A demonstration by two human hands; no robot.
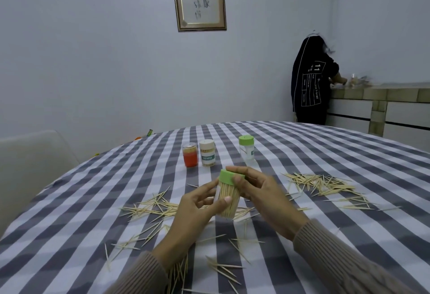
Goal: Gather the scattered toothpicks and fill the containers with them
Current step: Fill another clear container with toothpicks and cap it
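Left hand (197,205) grips the body of the filled container (229,197) at frame centre, thumb across its clear wall; right hand (260,191) holds the green lid (230,176), fingers curled over its rim. Toothpicks stand packed upright inside, apparently to capacity. Judged step: seating the lid. Keep the container upright, press the lid down evenly, and confirm no toothpick tip is caught under the rim before letting go.

Loose toothpicks (325,185) lie scattered on the checked worktop (349,154) at right of centre, left of centre and along the lower edge. Above centre stand three more containers: an orange one (190,155), a labelled beige one (207,153) and a green-lidded one (246,147), the last apparently empty. A second person stands at a counter, upper right.
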